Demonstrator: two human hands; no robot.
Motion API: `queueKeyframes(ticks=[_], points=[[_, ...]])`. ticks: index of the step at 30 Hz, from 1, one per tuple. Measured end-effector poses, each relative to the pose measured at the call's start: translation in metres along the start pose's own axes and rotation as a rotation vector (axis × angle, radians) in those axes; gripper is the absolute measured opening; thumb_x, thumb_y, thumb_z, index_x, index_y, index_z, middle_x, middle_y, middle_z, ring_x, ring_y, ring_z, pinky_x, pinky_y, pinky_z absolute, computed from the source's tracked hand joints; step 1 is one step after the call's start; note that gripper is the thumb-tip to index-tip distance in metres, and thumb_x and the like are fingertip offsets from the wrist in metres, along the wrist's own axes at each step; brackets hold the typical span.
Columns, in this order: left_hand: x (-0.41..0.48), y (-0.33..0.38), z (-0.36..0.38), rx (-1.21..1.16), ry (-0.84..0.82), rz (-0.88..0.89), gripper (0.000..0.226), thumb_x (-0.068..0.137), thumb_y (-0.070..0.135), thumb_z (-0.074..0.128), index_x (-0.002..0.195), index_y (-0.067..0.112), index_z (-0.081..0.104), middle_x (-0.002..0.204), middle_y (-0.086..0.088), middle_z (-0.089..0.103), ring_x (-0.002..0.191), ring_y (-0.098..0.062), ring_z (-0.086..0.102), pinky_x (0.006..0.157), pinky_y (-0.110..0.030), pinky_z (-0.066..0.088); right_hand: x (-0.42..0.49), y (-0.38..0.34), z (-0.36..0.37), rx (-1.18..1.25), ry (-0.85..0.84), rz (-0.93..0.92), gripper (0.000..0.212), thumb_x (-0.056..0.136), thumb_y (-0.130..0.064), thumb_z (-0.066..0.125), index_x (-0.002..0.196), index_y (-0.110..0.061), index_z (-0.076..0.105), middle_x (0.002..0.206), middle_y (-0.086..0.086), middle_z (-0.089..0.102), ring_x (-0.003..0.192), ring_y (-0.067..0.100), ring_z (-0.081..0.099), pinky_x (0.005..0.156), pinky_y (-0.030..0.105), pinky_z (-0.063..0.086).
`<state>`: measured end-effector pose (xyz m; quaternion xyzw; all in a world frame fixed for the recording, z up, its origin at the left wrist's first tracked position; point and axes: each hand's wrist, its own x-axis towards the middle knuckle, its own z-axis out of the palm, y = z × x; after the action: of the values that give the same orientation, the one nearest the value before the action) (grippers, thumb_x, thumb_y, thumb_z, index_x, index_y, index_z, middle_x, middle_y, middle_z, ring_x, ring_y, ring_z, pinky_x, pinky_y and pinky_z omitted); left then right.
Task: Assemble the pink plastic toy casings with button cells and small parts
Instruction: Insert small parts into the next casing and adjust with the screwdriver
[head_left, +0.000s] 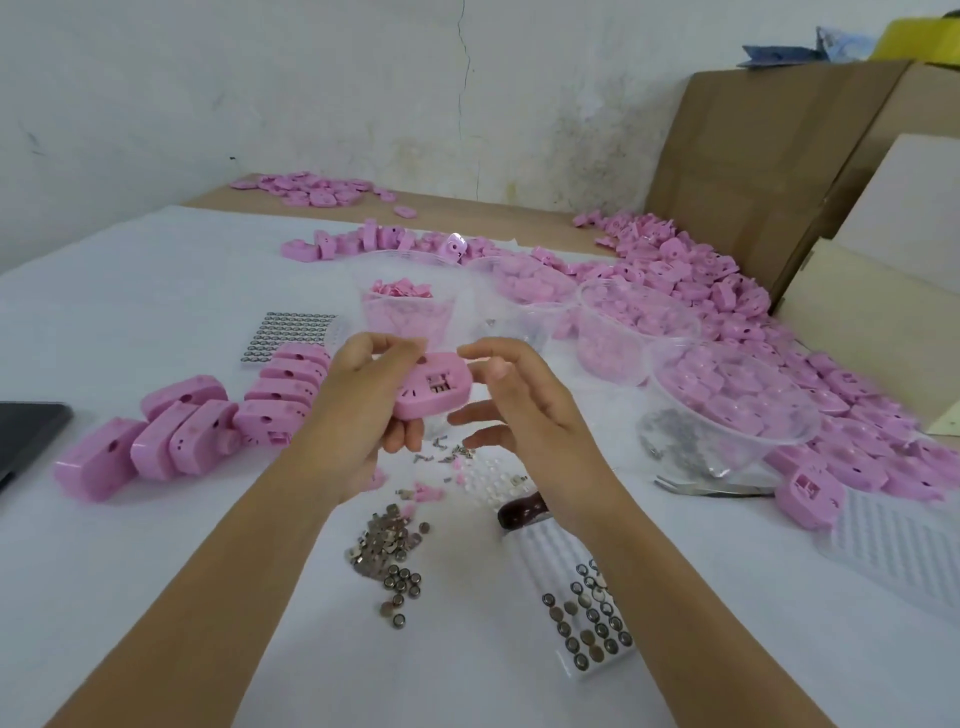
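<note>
Pink plastic fills most of the head view. One pink casing (434, 387) is held up above the white cloth-covered table (156, 571), open side toward the camera, with a small rectangular compartment showing in its face. The left hand (358, 410) grips it by its left end, fingers (387, 345) curled over the far edge and more of the hand wrapped beneath it. The right hand (524, 410) is at the casing's right end. Its forefinger and thumb are drawn close together right at the casing's edge, and the other fingers are loosely spread below. Whether that pinch holds a small part cannot be told.

Directly beneath the casing lie scattered small screws (447, 452). Nearer the person are a loose pile of button cells (392, 551) and, to its right, a white tray of button cells (589, 623) partly hidden by the right forearm. A sheet of button cells (288, 332) lies farther off, beyond the left hand. To the left, a row of pink casings (197, 431) stands on edge, touching one another. Clear plastic tubs (727, 410) of pink parts sit to the right, with a heap of pink shells (727, 291) behind them against the cardboard boxes (753, 156).
</note>
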<state>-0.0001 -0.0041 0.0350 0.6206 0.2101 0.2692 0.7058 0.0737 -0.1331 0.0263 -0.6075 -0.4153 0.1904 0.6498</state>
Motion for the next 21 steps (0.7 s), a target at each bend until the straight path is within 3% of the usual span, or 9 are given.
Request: queueKeyframes(ticks=[4,7,9,12,14,17,21], points=[[0.002,0.011,-0.016,-0.063,0.059,0.074,0.019,0.094,0.016,0.049,0.076,0.011,0.045,0.043,0.001,0.055,0.024,-0.01,0.038,0.025,-0.008,0.017,-0.002,-0.001,0.005,-0.268,0.134,-0.082,0.016,0.09,-0.017,0.06,0.075,-0.02,0.066,0.068,-0.012,0.062,0.059,0.003,0.055,0.06,0.021,0.048],[0.004,0.016,-0.023,-0.088,0.074,0.114,0.023,0.094,0.017,0.049,0.072,0.011,0.046,0.043,-0.002,0.053,0.022,-0.012,0.037,0.027,-0.007,0.016,-0.005,0.0,0.022,-0.648,-0.127,-0.114,0.009,0.086,-0.021,0.065,0.087,-0.018,0.073,0.063,-0.012,0.062,0.056,-0.001,0.052,0.061,0.011,0.041],[0.004,0.018,-0.025,-0.093,0.072,0.116,0.023,0.093,0.019,0.05,0.071,0.012,0.047,0.044,-0.003,0.053,0.022,-0.013,0.037,0.028,-0.006,0.015,-0.003,0.006,0.035,-0.927,-0.26,-0.125,0.02,0.091,-0.028,0.057,0.101,-0.017,0.07,0.074,-0.003,0.065,0.07,0.009,0.057,0.07,0.023,0.046],[0.003,0.018,-0.025,-0.097,0.053,0.113,0.024,0.094,0.018,0.05,0.071,0.011,0.047,0.044,-0.003,0.053,0.023,-0.012,0.037,0.027,-0.007,0.015,0.006,0.013,0.054,-1.162,-0.328,-0.065,0.03,0.097,-0.034,0.045,0.088,-0.008,0.057,0.07,0.002,0.047,0.074,0.026,0.049,0.064,0.032,0.039],[0.001,0.016,-0.023,-0.102,0.033,0.105,0.024,0.094,0.017,0.049,0.071,0.01,0.046,0.045,-0.003,0.054,0.023,-0.012,0.037,0.026,-0.007,0.016,0.013,0.018,0.061,-1.212,-0.324,0.005,0.035,0.097,-0.036,0.045,0.088,-0.004,0.055,0.079,0.005,0.051,0.079,0.028,0.052,0.065,0.032,0.04],[0.001,0.014,-0.022,-0.104,0.017,0.098,0.024,0.095,0.016,0.048,0.072,0.01,0.046,0.044,-0.003,0.054,0.023,-0.012,0.038,0.026,-0.008,0.017,0.02,0.023,0.064,-1.172,-0.279,0.032,0.038,0.094,-0.039,0.048,0.102,-0.005,0.061,0.102,0.01,0.059,0.091,0.029,0.058,0.077,0.038,0.049],[0.002,0.013,-0.021,-0.113,0.009,0.103,0.023,0.095,0.015,0.047,0.073,0.009,0.046,0.046,-0.004,0.056,0.023,-0.012,0.038,0.025,-0.01,0.018,0.018,0.025,0.062,-1.052,-0.227,-0.024,0.024,0.09,-0.032,0.056,0.086,-0.008,0.058,0.09,0.007,0.06,0.08,0.025,0.057,0.073,0.037,0.049]])
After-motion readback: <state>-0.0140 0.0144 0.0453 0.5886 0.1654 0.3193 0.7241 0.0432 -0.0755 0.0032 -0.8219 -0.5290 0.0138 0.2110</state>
